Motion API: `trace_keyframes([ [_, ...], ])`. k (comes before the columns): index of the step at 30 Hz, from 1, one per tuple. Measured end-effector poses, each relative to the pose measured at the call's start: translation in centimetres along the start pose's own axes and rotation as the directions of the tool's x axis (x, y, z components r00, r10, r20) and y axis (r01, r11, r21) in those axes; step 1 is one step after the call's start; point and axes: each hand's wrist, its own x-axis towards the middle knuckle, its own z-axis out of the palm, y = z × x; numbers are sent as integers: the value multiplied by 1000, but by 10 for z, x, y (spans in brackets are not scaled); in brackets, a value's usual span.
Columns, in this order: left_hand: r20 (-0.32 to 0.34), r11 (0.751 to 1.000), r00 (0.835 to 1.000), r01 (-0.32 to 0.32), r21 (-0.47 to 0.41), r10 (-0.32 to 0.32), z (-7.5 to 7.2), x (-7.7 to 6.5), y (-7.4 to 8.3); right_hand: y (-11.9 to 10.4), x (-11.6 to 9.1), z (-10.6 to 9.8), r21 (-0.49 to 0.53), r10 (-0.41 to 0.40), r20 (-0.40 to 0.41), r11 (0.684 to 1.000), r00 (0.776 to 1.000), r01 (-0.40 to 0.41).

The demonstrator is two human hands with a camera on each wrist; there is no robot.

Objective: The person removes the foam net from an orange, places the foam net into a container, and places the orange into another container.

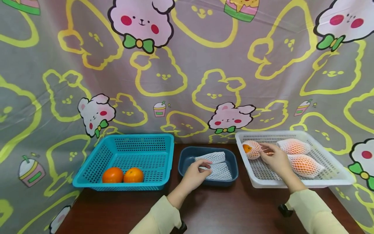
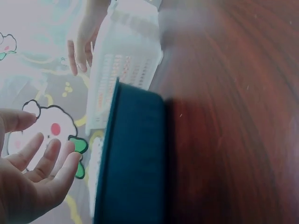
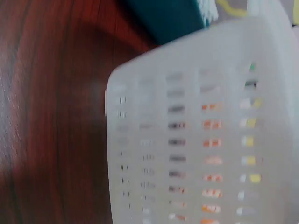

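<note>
My left hand point(image 1: 195, 175) is over the near side of a dark blue tray point(image 1: 182, 159), its fingers spread and loosely bent around nothing in the left wrist view. White foam net sleeves point(image 1: 220, 171) lie in that tray. Over a white basket point(image 1: 295, 187), my right hand point(image 1: 276, 160) reaches left with fingertips right at an orange in a foam net point(image 1: 252, 150). Nothing shows between those fingers point(image 2: 80, 58) in the left wrist view. Partly hidden behind this hand is another orange patch. Two long netted fruits point(image 1: 305, 165) lie right of it.
A turquoise basket point(image 1: 122, 186) stands at the left with two bare oranges point(image 1: 133, 175) near its front wall. All three containers stand on a dark brown table point(image 1: 222, 208), with a cartoon-printed cloth point(image 1: 187, 81) hanging close behind them.
</note>
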Motion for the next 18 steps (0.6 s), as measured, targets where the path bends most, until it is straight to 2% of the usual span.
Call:
trace_keyframes([
  [4, 14, 989, 997, 76, -128, -75, 13, 3, -4, 14, 4, -2, -87, 24, 10, 996, 1000, -23],
  [8, 34, 959, 988, 152, -240, -148, 22, 5, -5, 24, 7, -3, -165, 60, 43, 985, 997, -53],
  [13, 51, 919, 984, 179, -351, -173, 36, 8, -4, 31, 9, -2, -255, 136, 107, 961, 985, -105],
  [18, 53, 881, 980, 194, -432, -190, 49, 14, -4, 35, 11, 1, -307, 212, 137, 938, 968, -162],
])
